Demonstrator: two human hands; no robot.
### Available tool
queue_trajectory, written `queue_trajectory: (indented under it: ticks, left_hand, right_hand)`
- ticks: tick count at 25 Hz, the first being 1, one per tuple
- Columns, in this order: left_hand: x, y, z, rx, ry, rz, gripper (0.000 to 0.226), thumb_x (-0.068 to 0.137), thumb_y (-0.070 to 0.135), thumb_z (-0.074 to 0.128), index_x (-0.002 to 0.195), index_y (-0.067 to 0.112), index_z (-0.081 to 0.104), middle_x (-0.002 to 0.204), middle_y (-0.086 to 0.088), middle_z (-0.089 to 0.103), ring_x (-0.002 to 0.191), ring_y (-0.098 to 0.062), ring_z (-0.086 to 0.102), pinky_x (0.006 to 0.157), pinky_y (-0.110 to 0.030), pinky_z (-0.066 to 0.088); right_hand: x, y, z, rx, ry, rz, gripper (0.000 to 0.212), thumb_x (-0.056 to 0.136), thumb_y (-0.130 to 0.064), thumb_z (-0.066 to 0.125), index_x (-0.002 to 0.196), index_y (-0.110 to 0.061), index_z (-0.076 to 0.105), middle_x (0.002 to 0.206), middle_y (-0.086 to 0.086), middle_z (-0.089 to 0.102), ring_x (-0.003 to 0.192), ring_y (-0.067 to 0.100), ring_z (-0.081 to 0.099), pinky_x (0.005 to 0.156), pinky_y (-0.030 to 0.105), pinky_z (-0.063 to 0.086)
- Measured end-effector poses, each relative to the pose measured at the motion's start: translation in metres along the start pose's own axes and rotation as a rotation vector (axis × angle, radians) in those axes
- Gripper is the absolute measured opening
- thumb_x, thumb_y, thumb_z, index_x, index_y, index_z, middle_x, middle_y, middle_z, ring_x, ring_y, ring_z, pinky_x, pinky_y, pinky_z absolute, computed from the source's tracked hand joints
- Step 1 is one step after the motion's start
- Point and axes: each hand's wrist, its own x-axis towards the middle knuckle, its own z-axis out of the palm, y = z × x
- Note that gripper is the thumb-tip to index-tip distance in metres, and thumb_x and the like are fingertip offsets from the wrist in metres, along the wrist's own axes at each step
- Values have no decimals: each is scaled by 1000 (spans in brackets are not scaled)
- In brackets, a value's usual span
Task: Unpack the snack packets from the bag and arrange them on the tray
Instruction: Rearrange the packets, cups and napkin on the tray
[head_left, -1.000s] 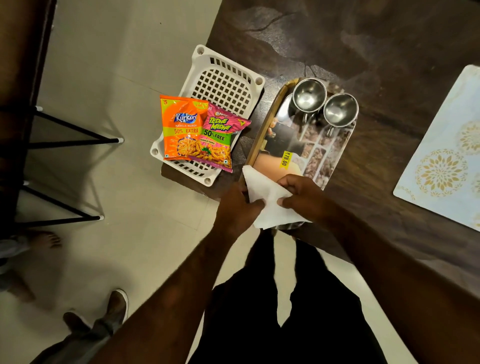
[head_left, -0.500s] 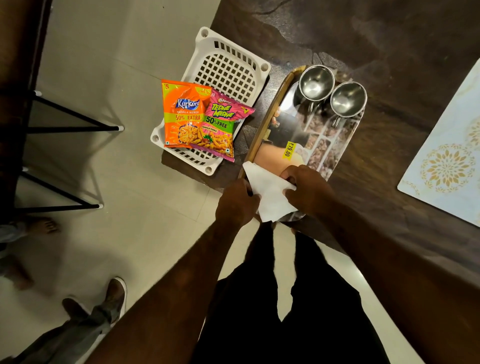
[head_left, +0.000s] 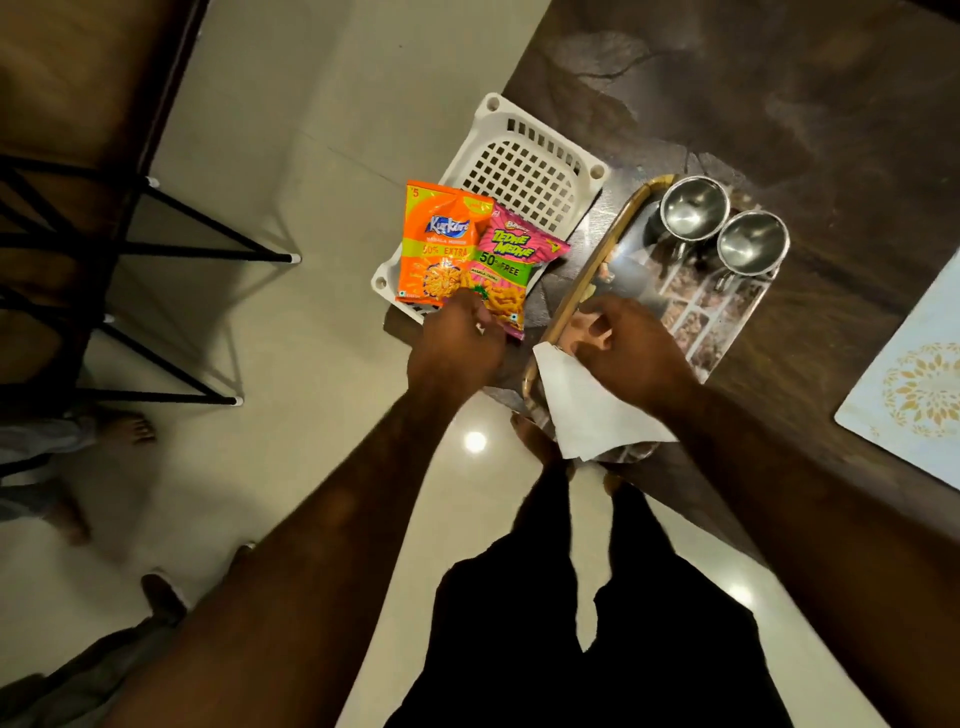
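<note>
An orange snack packet (head_left: 435, 244) and a pink snack packet (head_left: 506, 265) lie overlapping on the white slotted basket (head_left: 524, 161) at the table's corner. My left hand (head_left: 457, 343) covers their lower edges, thumb and fingers closed on the pink packet's bottom. The white paper bag (head_left: 587, 410) lies flat across the near end of the shiny tray (head_left: 727, 312). My right hand (head_left: 631, 353) hovers over the bag's top edge with its fingers apart; whether it touches the bag is unclear.
Two steel cups (head_left: 693, 208) (head_left: 753, 241) stand at the tray's far end. A patterned placemat (head_left: 914, 379) lies at the right. The dark table edge runs diagonally. Black chair legs (head_left: 208, 249) and another person's feet (head_left: 124, 428) are on the floor to the left.
My left hand has let go of the white bag and moved up-left onto the snack packets. My right hand has loosened on the bag, which now lies flat on the tray.
</note>
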Motion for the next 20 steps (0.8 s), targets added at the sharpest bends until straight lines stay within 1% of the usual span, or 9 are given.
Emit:
queue_trajectory:
  ticks: [3, 5, 7, 9, 11, 14, 17, 18, 20]
  left_hand:
    - [35, -9, -46, 15, 165, -31, 19, 81, 21, 59, 100, 20, 57, 103, -7, 66, 100, -30, 63, 80, -33, 47]
    - [59, -14, -63, 47, 222, -35, 26, 82, 20, 58, 107, 16, 58, 112, -8, 66, 103, -29, 63, 76, -29, 41]
    - [78, -15, -65, 50, 170, -16, 25, 84, 24, 59, 107, 16, 62, 110, -7, 70, 101, -27, 65, 73, -26, 40]
    - [88, -9, -51, 99, -8, 36, 30, 87, 31, 62, 114, 17, 63, 113, -6, 71, 105, -26, 65, 75, -24, 40]
    - [87, -2, -29, 160, -154, 91, 42, 89, 37, 62, 125, 14, 58, 119, -8, 68, 110, -27, 62, 80, -27, 41]
    - [80, 3, -9, 86, -187, 113, 45, 88, 37, 66, 126, 16, 57, 111, -6, 69, 102, -24, 64, 84, -33, 49]
    - [74, 2, -10, -209, -227, 91, 41, 80, 22, 79, 116, 13, 61, 80, -2, 67, 77, -21, 67, 77, -43, 58]
    - [72, 1, -11, -274, -236, 94, 42, 78, 15, 82, 114, 10, 61, 78, -6, 65, 76, -22, 66, 78, -48, 59]
    - [64, 3, -12, -333, -261, 114, 45, 75, 6, 84, 113, 5, 60, 84, -13, 62, 78, -26, 64, 79, -51, 58]
  right_hand:
    - [27, -38, 10, 264, 43, 109, 34, 89, -24, 75, 122, -22, 66, 109, 1, 73, 109, 27, 72, 93, 34, 55]
    - [43, -57, 15, 483, 56, 196, 13, 90, -22, 77, 99, -21, 68, 100, 4, 75, 99, 28, 75, 91, 41, 61]
    - [54, -71, 22, 649, 24, 238, 16, 94, -18, 75, 81, -23, 67, 89, 2, 75, 88, 27, 77, 88, 47, 66]
    - [58, -78, 28, 730, 50, 299, 7, 96, -20, 75, 90, -18, 72, 93, 3, 76, 89, 27, 77, 70, 35, 63]
    - [58, -80, 33, 803, 66, 405, 20, 96, -25, 76, 109, -10, 73, 104, 7, 78, 83, 24, 77, 57, 25, 52]
    - [55, -80, 36, 955, 63, 494, 17, 95, -23, 77, 104, -10, 70, 89, 7, 76, 49, 10, 72, 42, 19, 53]
    - [49, -76, 31, 1064, 40, 492, 15, 94, -23, 78, 104, -11, 75, 72, 2, 78, 47, 10, 73, 47, 22, 58]
    - [47, -74, 28, 1081, 36, 473, 16, 94, -22, 78, 106, -12, 76, 75, 3, 80, 52, 13, 76, 52, 27, 62]
    - [45, -68, 22, 1102, 47, 445, 27, 93, -15, 78, 119, -8, 76, 98, 12, 83, 70, 22, 79, 71, 41, 69]
